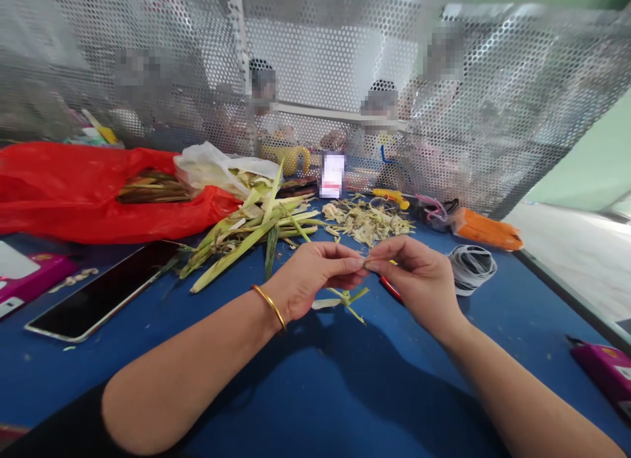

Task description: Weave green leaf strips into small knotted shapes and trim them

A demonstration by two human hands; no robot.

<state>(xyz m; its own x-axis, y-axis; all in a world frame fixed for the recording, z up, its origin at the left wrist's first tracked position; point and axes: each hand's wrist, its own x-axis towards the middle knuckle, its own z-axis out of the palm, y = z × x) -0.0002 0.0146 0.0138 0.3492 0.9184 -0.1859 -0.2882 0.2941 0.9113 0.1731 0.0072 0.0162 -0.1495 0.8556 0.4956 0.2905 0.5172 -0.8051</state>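
My left hand [320, 274], with a gold bangle at its wrist, is closed in a pinch over the blue table [305, 392]. My right hand [419, 274] pinches too, its fingertips meeting those of the left. Whatever is between the fingertips is too small to make out. Just below the hands lies a small piece of green and white husk strips [345, 300]. A red-handled tool [391, 289] shows partly beside my right hand. Beyond the hands are a pile of husk scraps [369, 221] and a heap of long pale green husks [246, 234].
A red plastic bag [89, 208] and a large dark phone [103, 290] lie left. Behind are a lit phone [332, 175] and a perforated metal screen [320, 64], with people beyond. Right are a wire coil [470, 267], an orange packet [486, 229] and a purple box [604, 372].
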